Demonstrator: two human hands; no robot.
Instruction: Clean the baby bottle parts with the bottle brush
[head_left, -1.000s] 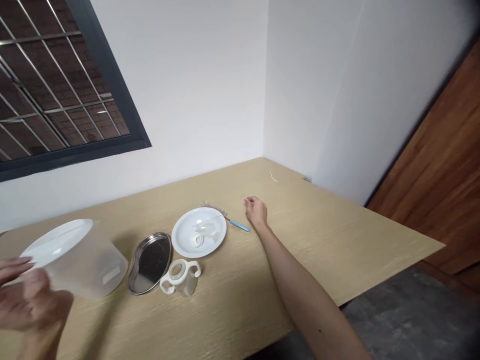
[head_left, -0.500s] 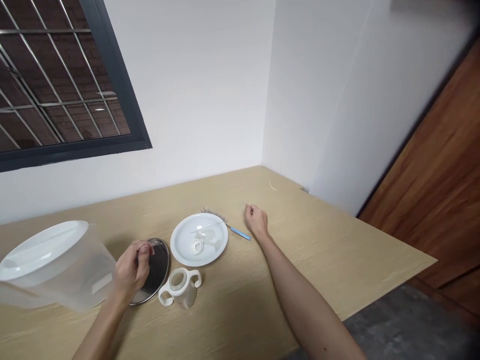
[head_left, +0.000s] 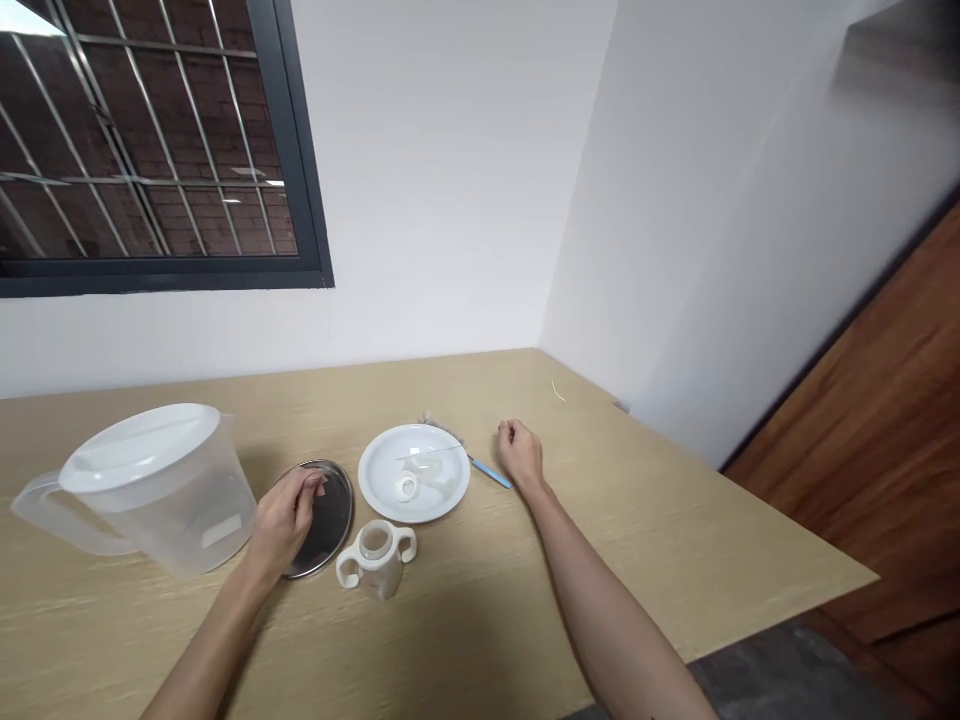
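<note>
The left hand (head_left: 287, 510) was curled in a loose fist, with the thumb close to the fingers. It was over the left side of the tray (head_left: 336, 520) and hid part of it. It was hard to tell if the hand touched the tray, or if something small was inside the fingers. The right hand (head_left: 520, 452) was curled in a loose fist too. It was low, near the blue handle of the brush (head_left: 491, 473) but apart from it. The inside of that fist was hidden.

The tray lay flat on the surface (head_left: 675, 540), between the jug (head_left: 180, 500) and the plate (head_left: 368, 490). The jug stood up with its lid on and its handle to the left. The cup (head_left: 382, 577) stood just in front of the plate, with a handle on each side and its round top open. A white ring (head_left: 406, 487) lay on the plate. The brush lay by the plate's right side, its bristles behind the rim.

The far edge of the surface met the wall (head_left: 450, 180). A thin white strip (head_left: 558, 391) lay near the back right corner. Past the right arm, the surface stretched wide to a pointed corner above the gray floor (head_left: 780, 675). The right arm crossed the front edge.
</note>
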